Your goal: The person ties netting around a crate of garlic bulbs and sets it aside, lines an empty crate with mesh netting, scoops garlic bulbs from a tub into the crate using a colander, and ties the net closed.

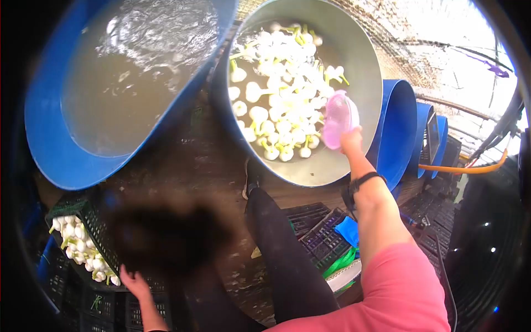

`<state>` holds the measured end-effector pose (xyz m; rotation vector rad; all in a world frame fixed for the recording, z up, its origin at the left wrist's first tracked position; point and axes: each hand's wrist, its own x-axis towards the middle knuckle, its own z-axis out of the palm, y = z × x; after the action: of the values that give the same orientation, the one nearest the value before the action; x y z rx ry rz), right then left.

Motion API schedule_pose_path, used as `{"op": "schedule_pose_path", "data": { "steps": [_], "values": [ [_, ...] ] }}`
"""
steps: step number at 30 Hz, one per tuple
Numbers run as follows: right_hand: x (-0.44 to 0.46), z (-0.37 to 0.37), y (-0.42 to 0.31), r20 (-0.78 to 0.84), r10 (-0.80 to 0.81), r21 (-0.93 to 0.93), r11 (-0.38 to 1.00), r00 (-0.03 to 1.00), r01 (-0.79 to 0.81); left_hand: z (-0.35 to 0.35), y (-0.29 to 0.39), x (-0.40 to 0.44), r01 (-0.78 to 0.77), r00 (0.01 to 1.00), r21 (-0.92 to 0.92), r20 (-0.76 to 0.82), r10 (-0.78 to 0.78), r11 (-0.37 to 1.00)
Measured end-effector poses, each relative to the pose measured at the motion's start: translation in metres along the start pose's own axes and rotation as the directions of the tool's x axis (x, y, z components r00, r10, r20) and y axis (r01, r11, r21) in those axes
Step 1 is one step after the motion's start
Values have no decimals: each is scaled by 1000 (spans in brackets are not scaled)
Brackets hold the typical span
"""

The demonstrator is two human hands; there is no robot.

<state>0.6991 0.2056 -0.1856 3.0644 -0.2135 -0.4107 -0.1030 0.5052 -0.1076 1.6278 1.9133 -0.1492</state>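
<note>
My right hand [352, 141] grips a pink plastic bowl [339, 120] by its edge, tilted over the right side of a large round tub [362, 77]. White bulbs [285, 94] with short green stems float in the tub's water, mostly left of the bowl. At the lower left, my left hand [134, 281] is beside the edge of a dark green crate [98, 235]. More white bulbs [83, 247] fill that crate. The left hand's fingers look apart, with nothing seen in them.
A blue tub [47, 127] of murky water stands at the upper left. More blue tubs [399, 127] stand at the right, near an orange hose [470, 169]. Black crates [326, 238] lie below the round tub. A dark blurred shape [168, 235] hides part of the floor.
</note>
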Motion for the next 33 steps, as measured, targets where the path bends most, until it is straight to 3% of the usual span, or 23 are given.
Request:
{"op": "schedule_pose_path", "data": {
  "steps": [1, 2, 3, 5, 6, 8, 9, 11, 13, 15, 22, 25, 28, 33],
  "values": [
    [-14, 0, -19, 146, 42, 174, 982, 988, -68, 26, 7, -14, -67, 998, -54, -24, 66, 996],
    [-30, -7, -44, 291, 56, 333, 930, 955, -156, 47, 28, -28, -6, 1000, -112, -3, 6, 994],
    [-35, -1, -53, 306, 59, 335, 927, 950, -166, 68, 44, -37, 59, 998, -172, 21, -56, 983],
    [-40, 16, -62, 492, -136, 508, 847, 860, -157, 101, 45, -42, 149, 979, -412, 187, -76, 899],
    [-34, 28, -66, 506, -142, 518, 839, 851, -168, 106, 86, -51, 255, 956, -469, 254, -148, 845],
    [-26, 54, -69, 642, -272, 618, 736, 717, -275, 120, 146, -64, 274, 937, -402, 317, -148, 873],
    [-27, 63, -75, 647, -283, 628, 725, 708, -284, 127, 157, -64, 179, 945, -288, 316, -83, 941],
    [-35, 77, -89, 740, -282, 633, 600, 610, -490, 129, 193, -67, 130, 931, -228, 364, -39, 965],
    [-45, 84, -100, 723, -338, 674, 539, 603, -506, 128, 211, -67, 135, 919, -252, 394, -26, 958],
    [-51, 88, -110, 715, -452, 696, 390, 534, -603, 126, 208, -64, 116, 925, -243, 379, -16, 963],
    [-56, 50, -114, 608, -521, 789, 304, 600, -534, 113, 196, -64, 174, 925, -205, 369, -89, 963],
    [-62, 29, -110, 610, -554, 779, 289, 566, -557, 113, 195, -69, 176, 931, -225, 354, -88, 958],
    [-77, -1, -107, 566, -541, 817, 268, 622, -510, 114, 198, -74, 138, 935, -269, 353, -36, 953],
    [-96, -27, -82, 491, -495, 871, 255, 717, -421, 114, 184, -77, 215, 935, -377, 346, -79, 901]
  ]
}}
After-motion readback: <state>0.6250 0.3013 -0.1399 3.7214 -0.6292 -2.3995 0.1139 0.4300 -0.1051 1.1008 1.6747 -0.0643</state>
